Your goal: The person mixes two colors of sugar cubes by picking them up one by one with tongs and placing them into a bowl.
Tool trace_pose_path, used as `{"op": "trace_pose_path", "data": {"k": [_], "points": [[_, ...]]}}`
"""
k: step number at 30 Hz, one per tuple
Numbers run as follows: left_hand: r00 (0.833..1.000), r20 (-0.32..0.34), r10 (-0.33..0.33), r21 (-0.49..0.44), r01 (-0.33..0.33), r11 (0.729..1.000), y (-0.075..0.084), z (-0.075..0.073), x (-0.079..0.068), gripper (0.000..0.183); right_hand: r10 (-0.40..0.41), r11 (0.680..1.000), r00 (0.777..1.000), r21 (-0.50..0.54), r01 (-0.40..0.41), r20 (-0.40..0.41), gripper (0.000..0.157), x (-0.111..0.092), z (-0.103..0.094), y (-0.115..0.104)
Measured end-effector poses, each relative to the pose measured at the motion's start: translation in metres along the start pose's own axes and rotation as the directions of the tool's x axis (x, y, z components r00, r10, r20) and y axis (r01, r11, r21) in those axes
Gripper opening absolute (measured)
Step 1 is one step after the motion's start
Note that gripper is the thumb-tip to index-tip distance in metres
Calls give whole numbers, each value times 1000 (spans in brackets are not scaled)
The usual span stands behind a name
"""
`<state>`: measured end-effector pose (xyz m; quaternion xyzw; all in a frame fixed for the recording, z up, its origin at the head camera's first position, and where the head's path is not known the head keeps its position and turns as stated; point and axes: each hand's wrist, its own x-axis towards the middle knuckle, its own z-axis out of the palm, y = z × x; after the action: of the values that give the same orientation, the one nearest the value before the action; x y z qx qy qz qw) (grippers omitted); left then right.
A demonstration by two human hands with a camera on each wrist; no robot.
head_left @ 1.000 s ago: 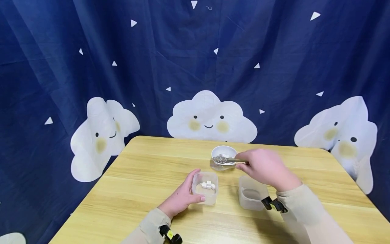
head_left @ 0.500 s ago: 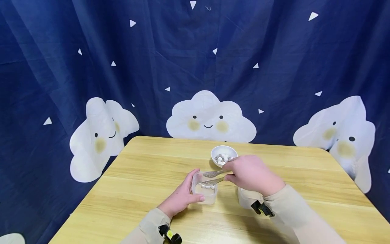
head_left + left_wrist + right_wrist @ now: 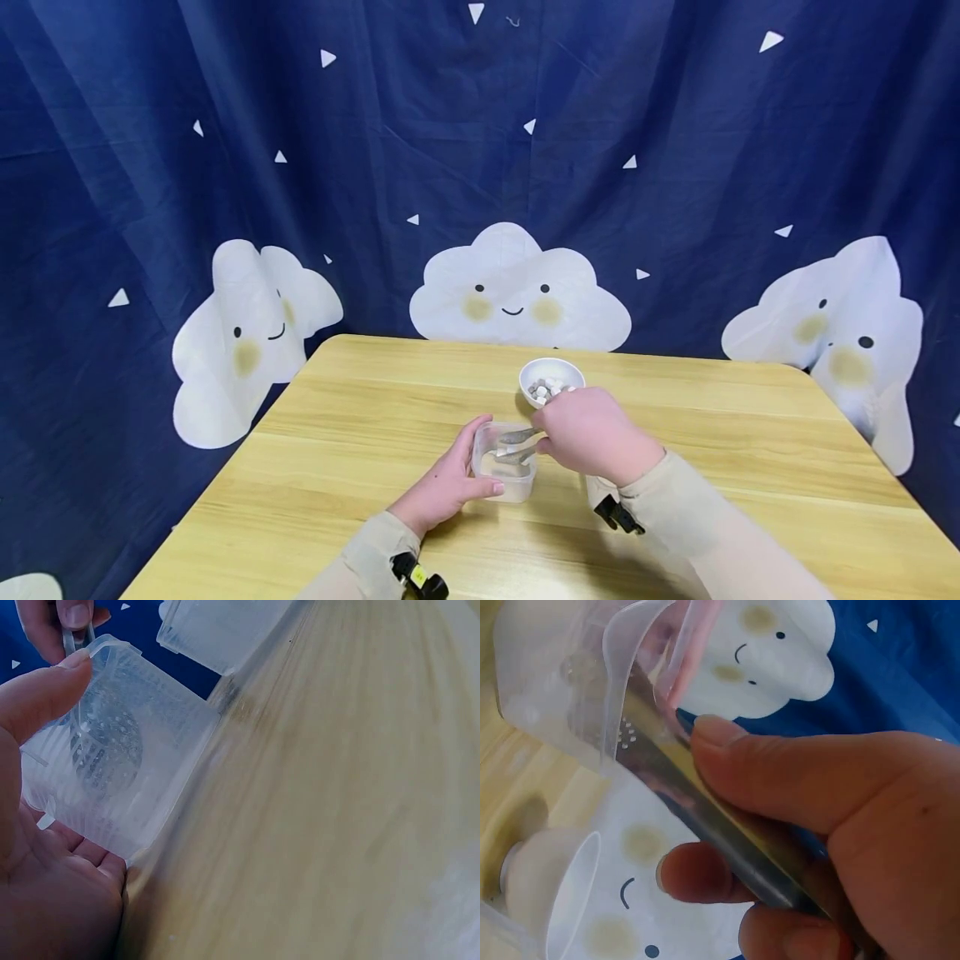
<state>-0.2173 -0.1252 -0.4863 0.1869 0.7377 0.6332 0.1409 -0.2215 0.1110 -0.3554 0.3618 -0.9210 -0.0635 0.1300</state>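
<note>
My left hand (image 3: 446,485) holds a clear plastic container (image 3: 513,493) on its left side, the thumb in front and the fingers round the back. In my right hand (image 3: 598,435) are metal tongs (image 3: 517,436) with perforated tips, held between thumb and fingers. Both tips are down inside the container, spread apart, close to the small white cubes there, which they mostly hide. Through the container's wall (image 3: 172,712) in the left wrist view, a round perforated tip shows. The right wrist view has the tongs' arms (image 3: 757,879) reaching past the container's rim.
Behind the right hand stands a white bowl (image 3: 551,368) of white and grey cubes. A second clear container (image 3: 598,493) sits under the right wrist, mostly hidden. The wooden table (image 3: 360,417) ends at a blue cloud-patterned curtain (image 3: 375,167).
My right hand has brought the tongs from the bowl leftward and down into the left container; their tips have spread. The left hand and its container stay in place.
</note>
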Motion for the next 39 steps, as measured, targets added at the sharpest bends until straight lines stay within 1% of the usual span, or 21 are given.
{"op": "trace_pose_path", "data": {"k": [6, 10, 14, 17, 19, 23, 31, 39], "points": [[1000, 1, 8, 2, -8, 1000, -4, -1, 1, 101, -44, 995, 998, 84, 47, -37, 20, -1, -4, 0], [1000, 3, 17, 4, -17, 1000, -5, -2, 2, 102, -24, 998, 999, 64, 26, -36, 21, 1, -3, -2], [1000, 3, 7, -12, -7, 1000, -4, -1, 1, 102, 0, 1000, 1000, 27, 0, -2, 21, 3, 1, -3], [1000, 0, 4, -14, -4, 1000, -3, 0, 0, 102, 2, 1000, 1000, 27, -2, 19, 20, 4, 5, -4], [1000, -4, 4, -5, -4, 1000, -2, 0, 0, 103, -4, 999, 1000, 37, 3, 20, 20, 4, 6, -4], [1000, -13, 8, 19, -7, 1000, -2, 1, 0, 102, -5, 999, 1000, 52, 6, -7, 22, 3, 6, -2], [1000, -14, 12, 22, -11, 1000, 0, 1, 0, 103, -8, 998, 999, 60, 10, -45, 22, 0, 1, 3], [1000, 0, 10, -9, -10, 1000, 0, 1, 1, 103, 8, 993, 998, 117, 0, -67, 14, -7, -14, 11]]}}
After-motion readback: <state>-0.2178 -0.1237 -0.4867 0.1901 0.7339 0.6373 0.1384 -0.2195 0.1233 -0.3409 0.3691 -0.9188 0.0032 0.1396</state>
